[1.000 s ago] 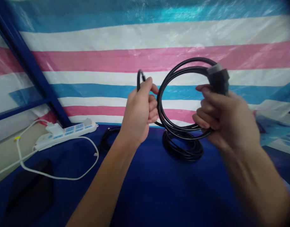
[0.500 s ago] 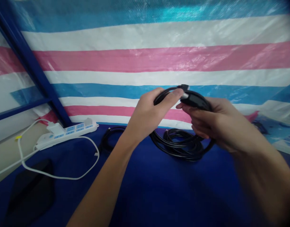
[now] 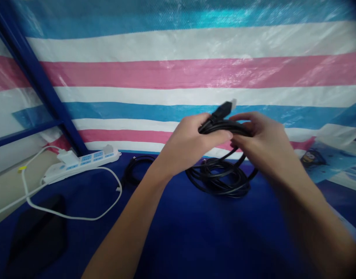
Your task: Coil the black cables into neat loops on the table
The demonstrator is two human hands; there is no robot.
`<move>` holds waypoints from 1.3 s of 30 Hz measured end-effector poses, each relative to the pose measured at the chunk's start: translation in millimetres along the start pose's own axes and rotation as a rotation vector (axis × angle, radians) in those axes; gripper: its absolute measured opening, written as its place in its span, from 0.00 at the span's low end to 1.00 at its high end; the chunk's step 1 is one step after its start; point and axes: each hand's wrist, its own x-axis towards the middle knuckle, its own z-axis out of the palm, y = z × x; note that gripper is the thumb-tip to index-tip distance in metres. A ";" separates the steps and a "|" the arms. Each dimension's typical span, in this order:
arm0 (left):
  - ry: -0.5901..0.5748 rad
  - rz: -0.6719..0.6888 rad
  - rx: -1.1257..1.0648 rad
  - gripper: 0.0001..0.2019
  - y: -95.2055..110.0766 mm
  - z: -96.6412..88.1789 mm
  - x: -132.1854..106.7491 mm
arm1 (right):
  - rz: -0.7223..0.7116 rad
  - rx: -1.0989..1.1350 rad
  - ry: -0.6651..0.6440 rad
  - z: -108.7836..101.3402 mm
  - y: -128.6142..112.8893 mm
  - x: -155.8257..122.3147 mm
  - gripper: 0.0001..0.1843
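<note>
Looking down at a dark blue table (image 3: pixel 195 232), we see two bare hands meeting above its back edge. Between them is a black, rubbery cable gathered into loops (image 3: pixel 221 127), lifted clear of the tabletop, with some strands hanging below the fingers. The left hand (image 3: pixel 192 139) is clamped on the bundle, its thumb pressed along the near side and its other fingers mostly hidden behind. The right hand (image 3: pixel 262 133) is closed on the same loops, index finger over the top and thumb below. A black plug with a pale tip (image 3: pixel 222 111) rises from the bundle, slanting up to the right.

Beneath the hands, near the back edge, a thick black coil (image 3: pixel 234 190) lies on the table; as the hanging strands overlap it in our view, we cannot quite tell whether they touch it. Farther left along that edge, we see a smaller black coil (image 3: pixel 129 174), partly covered by the left forearm. Near the back left corner sits a white power strip with blue sockets (image 3: pixel 89 162). A looped white cord (image 3: pixel 92 219) lies before it, beside a flat, dark object (image 3: pixel 40 232) toward the left edge.
</note>
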 end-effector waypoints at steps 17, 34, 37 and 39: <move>0.064 -0.213 -0.235 0.02 -24.3 6.8 8.3 | -0.108 0.005 -0.009 -4.1 -9.4 -6.6 0.06; 0.269 -0.158 -0.318 0.06 -40.2 22.1 13.4 | -0.004 -0.006 0.005 -4.1 6.4 3.1 0.11; 0.193 -0.146 -0.236 0.07 -37.6 23.8 12.3 | -0.145 -0.243 0.144 -1.9 8.5 5.4 0.25; 0.066 -0.176 -0.162 0.09 -37.9 23.3 10.9 | -0.291 -0.451 0.140 0.1 12.0 6.6 0.32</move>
